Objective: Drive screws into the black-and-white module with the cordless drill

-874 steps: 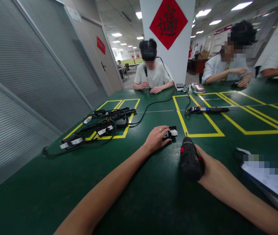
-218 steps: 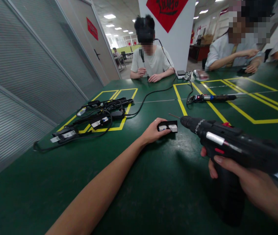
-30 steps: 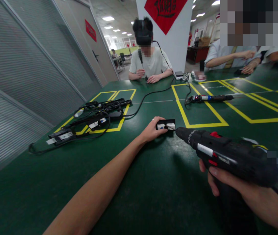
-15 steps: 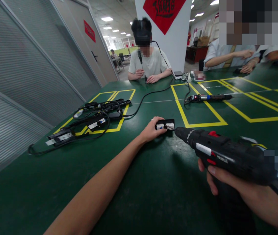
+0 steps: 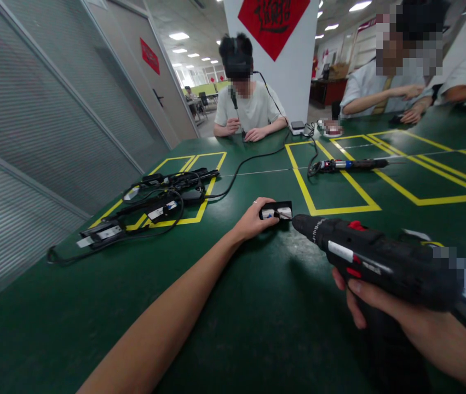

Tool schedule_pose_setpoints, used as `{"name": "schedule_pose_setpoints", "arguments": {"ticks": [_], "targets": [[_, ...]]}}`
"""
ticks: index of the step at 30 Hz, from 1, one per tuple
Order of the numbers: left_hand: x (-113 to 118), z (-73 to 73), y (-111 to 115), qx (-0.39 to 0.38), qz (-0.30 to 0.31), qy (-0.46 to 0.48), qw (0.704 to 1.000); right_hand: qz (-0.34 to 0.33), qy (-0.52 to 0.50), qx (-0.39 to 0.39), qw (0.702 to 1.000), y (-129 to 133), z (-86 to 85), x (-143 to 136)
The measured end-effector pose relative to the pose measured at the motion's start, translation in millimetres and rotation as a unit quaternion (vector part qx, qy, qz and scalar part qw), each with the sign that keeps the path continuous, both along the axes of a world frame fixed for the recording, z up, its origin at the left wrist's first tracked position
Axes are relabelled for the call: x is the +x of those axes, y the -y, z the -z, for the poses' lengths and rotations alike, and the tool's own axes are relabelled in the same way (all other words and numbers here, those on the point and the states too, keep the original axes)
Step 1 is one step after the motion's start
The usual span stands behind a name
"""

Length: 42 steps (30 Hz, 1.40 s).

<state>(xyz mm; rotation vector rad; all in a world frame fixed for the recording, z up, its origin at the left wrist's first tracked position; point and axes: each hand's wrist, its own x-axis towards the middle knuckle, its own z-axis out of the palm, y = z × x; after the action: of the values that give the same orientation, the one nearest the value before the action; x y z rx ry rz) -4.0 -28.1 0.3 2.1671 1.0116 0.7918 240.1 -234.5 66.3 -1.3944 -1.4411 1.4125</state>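
Note:
On the green table, my left hand (image 5: 256,219) grips a small black box-like part (image 5: 284,208) with white pieces and a bit of blue inside. My fingers close round its left end. A black cordless drill (image 5: 364,254) with red buttons fills the right side, and my right hand (image 5: 384,306) is wrapped round its handle. The chuck points left, close against the right side of the black part. A thin bit seems to reach into the part, though its tip is hard to make out.
Black power strips with cables (image 5: 167,200) lie inside yellow tape outlines at left. A soldering-iron-like tool (image 5: 347,164) rests farther back at right. Across the table, a person in a headset (image 5: 249,104) holds a screwdriver (image 5: 235,104). Another person (image 5: 389,98) sits at right.
Both hands, the drill and the black part keep practically the same positions. The view has shifted very slightly, and the person at back right shows more of the head.

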Motion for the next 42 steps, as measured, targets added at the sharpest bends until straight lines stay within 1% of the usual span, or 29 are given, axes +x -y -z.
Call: {"name": "schedule_pose_setpoints", "arguments": {"ticks": [6, 12, 15, 17, 21, 26, 37, 42], "targets": [[1, -1.4, 0, -0.012, -0.005, 0.002, 1.0, -0.007, 0.023, -0.008, 1.0, 0, 3.2, 2], [1, -1.5, 0, -0.009, -0.005, 0.002, 1.0, 0.015, 0.049, -0.001, 0.999, 2, -6.8, -3], [1, -0.7, 0, -0.007, -0.003, 0.005, 1.0, 0.021, 0.055, 0.014, 0.998, 1, -8.1, -5], [0, -0.4, -1, -0.005, -0.002, 0.008, 1.0, 0.014, 0.047, 0.02, 0.999, 1, -5.7, -4], [0, 0.2, -1, -0.005, -0.002, 0.011, 1.0, -0.012, 0.006, -0.005, 1.0, 0, 1.0, 0], [1, 1.9, -3, -0.009, -0.006, 0.012, 1.0, -0.016, -0.018, -0.01, 1.0, -1, 4.5, 2], [1, -0.5, 1, -0.01, -0.007, 0.017, 1.0, -0.018, -0.024, -0.012, 0.999, -3, 5.2, 1], [2, -2.1, 2, -0.008, -0.009, 0.008, 1.0, -0.019, -0.017, -0.002, 1.0, -2, 1.9, -1]]}}
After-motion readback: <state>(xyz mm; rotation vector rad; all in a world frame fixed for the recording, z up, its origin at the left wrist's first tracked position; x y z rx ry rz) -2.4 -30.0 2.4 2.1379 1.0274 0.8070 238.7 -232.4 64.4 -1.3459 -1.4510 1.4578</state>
